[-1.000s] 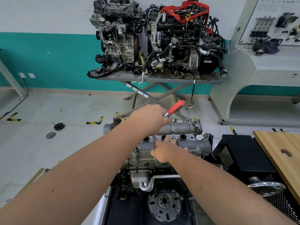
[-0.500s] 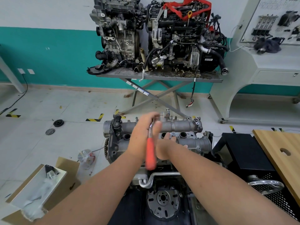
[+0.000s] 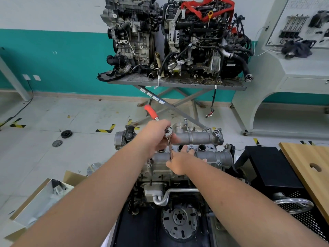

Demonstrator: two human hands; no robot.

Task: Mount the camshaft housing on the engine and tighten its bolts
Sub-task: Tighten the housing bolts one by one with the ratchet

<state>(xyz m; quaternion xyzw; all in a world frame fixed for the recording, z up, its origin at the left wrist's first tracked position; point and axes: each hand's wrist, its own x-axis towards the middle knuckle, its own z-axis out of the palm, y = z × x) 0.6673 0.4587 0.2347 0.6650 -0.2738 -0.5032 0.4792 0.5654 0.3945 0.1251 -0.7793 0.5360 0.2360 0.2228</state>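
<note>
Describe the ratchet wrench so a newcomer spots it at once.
Start at the grey camshaft housing on the engine in front of the person. Above it, the left hand grips the ratchet wrench, the only tool with a red-orange handle; its thin steel extension runs down to the right hand.

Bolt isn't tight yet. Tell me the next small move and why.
Probably swing the ratchet's red handle through another stroke. The left hand grips the ratchet near its head, the right hand steadies the extension at the camshaft housing, and the tool looks seated.
</note>
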